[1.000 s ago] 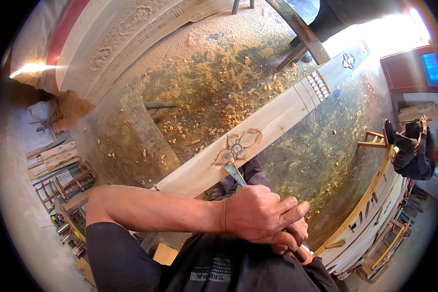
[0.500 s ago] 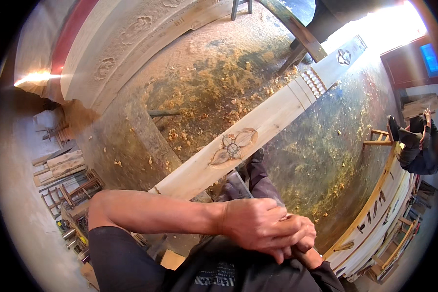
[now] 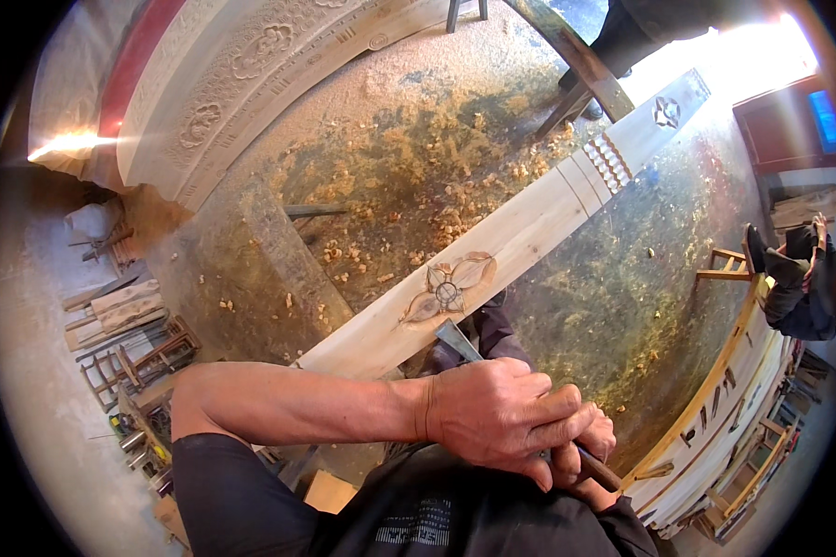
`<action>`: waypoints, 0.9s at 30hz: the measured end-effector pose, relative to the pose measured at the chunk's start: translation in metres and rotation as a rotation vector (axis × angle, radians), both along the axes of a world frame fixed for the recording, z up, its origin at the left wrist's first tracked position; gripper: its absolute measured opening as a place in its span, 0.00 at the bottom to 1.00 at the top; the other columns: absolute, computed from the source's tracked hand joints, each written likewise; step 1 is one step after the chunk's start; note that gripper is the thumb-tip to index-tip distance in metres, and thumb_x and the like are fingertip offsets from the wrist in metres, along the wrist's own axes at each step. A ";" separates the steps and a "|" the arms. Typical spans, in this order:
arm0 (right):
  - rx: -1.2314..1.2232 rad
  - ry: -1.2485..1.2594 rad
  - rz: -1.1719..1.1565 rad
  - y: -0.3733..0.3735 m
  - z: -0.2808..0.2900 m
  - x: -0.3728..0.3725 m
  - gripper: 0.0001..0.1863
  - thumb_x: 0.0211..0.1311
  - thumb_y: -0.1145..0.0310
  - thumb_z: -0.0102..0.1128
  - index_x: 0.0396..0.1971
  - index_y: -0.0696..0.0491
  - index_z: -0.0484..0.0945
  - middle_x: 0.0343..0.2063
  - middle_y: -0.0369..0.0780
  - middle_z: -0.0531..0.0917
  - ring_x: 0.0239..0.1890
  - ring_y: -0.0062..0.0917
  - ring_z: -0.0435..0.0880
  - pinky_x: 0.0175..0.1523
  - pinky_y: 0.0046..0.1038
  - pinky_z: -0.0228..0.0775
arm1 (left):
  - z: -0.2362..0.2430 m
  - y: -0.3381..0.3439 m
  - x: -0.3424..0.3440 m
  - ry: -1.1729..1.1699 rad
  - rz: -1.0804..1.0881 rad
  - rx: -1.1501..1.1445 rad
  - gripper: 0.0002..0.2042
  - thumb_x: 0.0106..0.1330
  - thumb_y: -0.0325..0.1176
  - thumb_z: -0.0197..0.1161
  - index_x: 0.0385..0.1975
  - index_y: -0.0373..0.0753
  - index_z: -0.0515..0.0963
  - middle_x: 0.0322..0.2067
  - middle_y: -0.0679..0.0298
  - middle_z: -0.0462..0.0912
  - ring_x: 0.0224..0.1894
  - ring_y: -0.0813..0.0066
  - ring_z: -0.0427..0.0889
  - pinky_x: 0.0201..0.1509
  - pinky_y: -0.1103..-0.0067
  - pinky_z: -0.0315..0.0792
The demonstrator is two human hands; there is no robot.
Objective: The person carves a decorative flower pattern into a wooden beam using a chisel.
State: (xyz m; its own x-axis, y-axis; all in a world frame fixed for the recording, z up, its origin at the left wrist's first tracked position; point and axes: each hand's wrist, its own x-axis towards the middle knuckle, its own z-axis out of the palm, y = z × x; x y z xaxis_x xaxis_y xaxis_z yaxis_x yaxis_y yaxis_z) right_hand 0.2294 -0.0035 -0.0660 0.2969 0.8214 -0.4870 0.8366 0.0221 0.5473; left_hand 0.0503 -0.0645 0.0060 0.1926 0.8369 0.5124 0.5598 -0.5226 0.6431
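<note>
Steel-bladed chisel with brown wooden handle (image 3: 492, 376) — blade tip at the near edge of the long pale carved wooden plank (image 3: 520, 237), just below its incised flower motif (image 3: 449, 291). Left hand (image 3: 502, 418) fingers clenched around the chisel; right hand (image 3: 593, 444) beneath, fingers closed on the handle. Wood shavings (image 3: 418, 176) cover the floor beyond.

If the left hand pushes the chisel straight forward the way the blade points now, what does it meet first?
Most likely the carved flower motif on the long wooden plank. The left hand grips the chisel, whose blade aims up-left at the plank's near edge just below the motif, though depth is unclear.
</note>
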 end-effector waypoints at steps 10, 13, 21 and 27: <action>-0.393 1.780 0.249 0.028 0.060 0.042 0.06 0.64 0.65 0.68 0.27 0.48 0.85 0.26 0.32 0.85 0.28 0.27 0.84 0.36 0.33 0.74 | -0.004 0.006 -0.001 -0.076 0.022 -0.015 0.39 0.73 0.66 0.61 0.63 0.31 0.80 0.45 0.59 0.80 0.28 0.70 0.81 0.27 0.73 0.74; -0.389 1.802 0.231 0.031 0.061 0.038 0.06 0.63 0.65 0.68 0.27 0.48 0.86 0.27 0.33 0.85 0.28 0.28 0.85 0.36 0.33 0.74 | -0.003 0.007 -0.001 -0.081 0.018 -0.047 0.39 0.73 0.67 0.61 0.63 0.32 0.80 0.45 0.60 0.80 0.27 0.70 0.80 0.26 0.73 0.73; -0.369 1.829 0.229 0.037 0.059 0.033 0.07 0.62 0.63 0.68 0.28 0.50 0.86 0.28 0.35 0.86 0.29 0.29 0.86 0.36 0.33 0.75 | -0.002 0.011 0.002 -0.041 0.082 -0.083 0.39 0.74 0.67 0.60 0.64 0.33 0.80 0.44 0.62 0.81 0.27 0.71 0.80 0.25 0.73 0.72; -0.379 1.839 0.216 0.042 0.056 0.030 0.09 0.62 0.62 0.69 0.29 0.52 0.86 0.28 0.37 0.87 0.30 0.30 0.88 0.37 0.34 0.76 | 0.002 0.008 0.001 -0.061 0.088 -0.149 0.37 0.75 0.63 0.62 0.64 0.30 0.77 0.46 0.56 0.78 0.30 0.65 0.80 0.32 0.71 0.75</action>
